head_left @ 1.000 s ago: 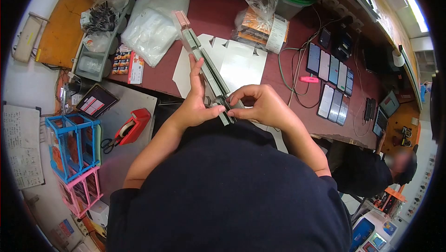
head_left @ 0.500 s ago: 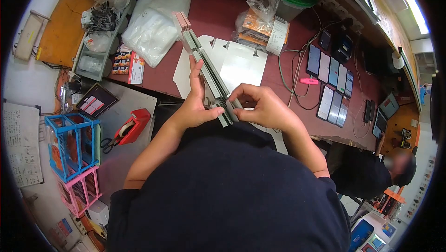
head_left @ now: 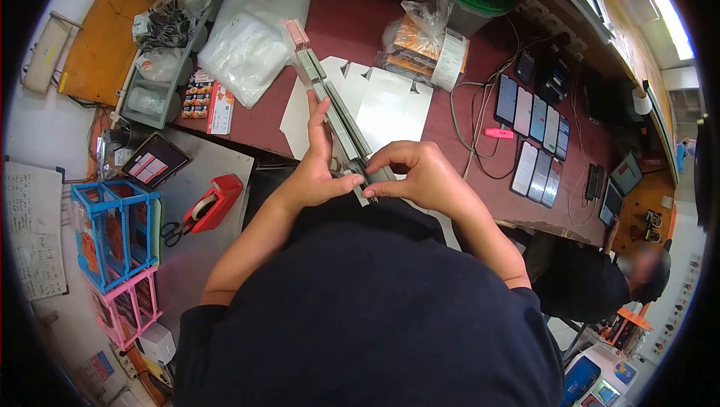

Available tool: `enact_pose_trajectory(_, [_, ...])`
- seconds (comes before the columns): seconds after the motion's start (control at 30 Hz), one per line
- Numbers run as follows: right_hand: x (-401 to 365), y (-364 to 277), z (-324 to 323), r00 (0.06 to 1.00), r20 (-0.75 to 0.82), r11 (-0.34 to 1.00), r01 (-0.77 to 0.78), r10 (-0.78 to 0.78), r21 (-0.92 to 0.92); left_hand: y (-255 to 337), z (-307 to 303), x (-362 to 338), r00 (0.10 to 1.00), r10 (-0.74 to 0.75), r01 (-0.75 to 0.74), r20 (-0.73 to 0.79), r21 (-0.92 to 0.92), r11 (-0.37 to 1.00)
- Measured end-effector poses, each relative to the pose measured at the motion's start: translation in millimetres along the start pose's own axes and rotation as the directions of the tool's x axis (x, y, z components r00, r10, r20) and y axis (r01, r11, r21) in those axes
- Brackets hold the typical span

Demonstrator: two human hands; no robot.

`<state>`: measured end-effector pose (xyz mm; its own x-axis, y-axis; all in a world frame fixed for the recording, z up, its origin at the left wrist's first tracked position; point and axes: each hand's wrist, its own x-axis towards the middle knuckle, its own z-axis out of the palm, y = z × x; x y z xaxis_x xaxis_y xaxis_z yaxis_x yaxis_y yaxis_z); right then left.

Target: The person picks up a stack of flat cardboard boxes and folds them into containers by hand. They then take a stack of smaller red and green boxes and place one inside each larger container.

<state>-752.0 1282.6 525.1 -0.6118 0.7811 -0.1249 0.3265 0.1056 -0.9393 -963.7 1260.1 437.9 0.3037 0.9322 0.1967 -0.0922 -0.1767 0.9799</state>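
The right hand's (head_left: 424,175) fingertips (head_left: 376,190) were pinched narrow on the near end of a long grey-green row of flat card packets (head_left: 334,107), gripping it from the 3 o'clock side. The left hand (head_left: 315,175) closed on the same end from 9 o'clock. Its thumb pressed toward the right fingertips, and its forefinger (head_left: 321,118) lay straight along the row's left flank, pointing to 12 o'clock.

The row ran from the hands toward 11 o'clock, its near end over the table's front edge and its far end capped by a few pink packets (head_left: 294,32). It lay across loose white cut card sheets (head_left: 394,107) on the dark red table top (head_left: 352,25).

Bare red surface lay open at 2 o'clock of the hands, up to a grey cable (head_left: 459,118) and two rows of flat phones (head_left: 536,133). At 11 o'clock a crumpled clear plastic bag (head_left: 240,51) crowded the row's far end. At 9 o'clock, below the table edge, a red tape dispenser (head_left: 214,204) sat on a grey board (head_left: 217,160), well apart from the left hand.
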Motion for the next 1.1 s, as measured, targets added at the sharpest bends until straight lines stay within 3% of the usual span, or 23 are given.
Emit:
enact_pose_trajectory(0.3, [0.0, 1.3, 2.1, 0.999, 0.024, 0.999, -0.041, 0.041, -0.017, 0.8, -3.5, -2.5, 1.000, 0.024, -0.024, 0.010, 0.020, 1.000])
enact_pose_trajectory(0.67, [1.0, 6.5, 2.4, 0.992, 0.112, 0.990, -0.076, 0.063, 0.116, -2.2, -6.1, -5.8, 0.998, 0.053, -0.053, 0.016, 0.028, 0.998])
enact_pose_trajectory(1.1, [3.5, 2.2, 2.3, 0.985, 0.169, 0.995, -0.049, 0.033, 0.091, 2.2, -4.1, -7.0, 1.000, -0.009, 0.009, -0.002, 0.017, 1.000])
